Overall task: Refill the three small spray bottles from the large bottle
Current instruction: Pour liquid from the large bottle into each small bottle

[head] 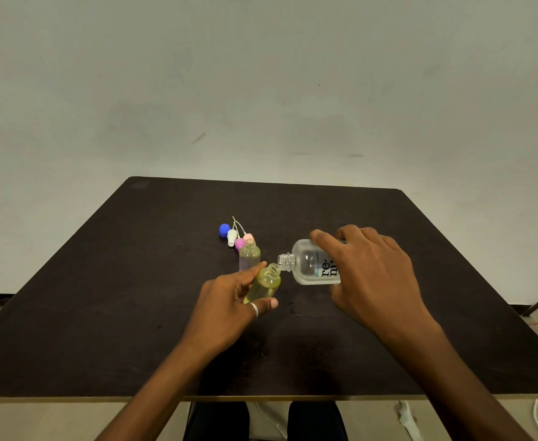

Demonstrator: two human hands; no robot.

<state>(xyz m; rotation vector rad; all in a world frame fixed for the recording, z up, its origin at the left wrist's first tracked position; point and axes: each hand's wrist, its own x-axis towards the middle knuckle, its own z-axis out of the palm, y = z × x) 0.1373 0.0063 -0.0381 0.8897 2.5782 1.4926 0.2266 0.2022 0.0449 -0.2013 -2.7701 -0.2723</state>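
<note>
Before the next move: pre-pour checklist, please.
1. Large bottle uncapped: ok.
2. Yellow bottle uncapped, tilted toward it: ok.
3. Large bottle's neck at the yellow bottle's mouth: ok.
4. Left hand grip on yellow bottle, right hand grip on large bottle: ok.
5. Fill level in yellow bottle: cannot tell.
6. Second small bottle upright behind, out of the pour: ok. Third one: cannot tell.

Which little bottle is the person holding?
The yellowish small bottle, gripped in the left hand at the mouth of the large bottle; the paler one stands untouched behind it.
</note>
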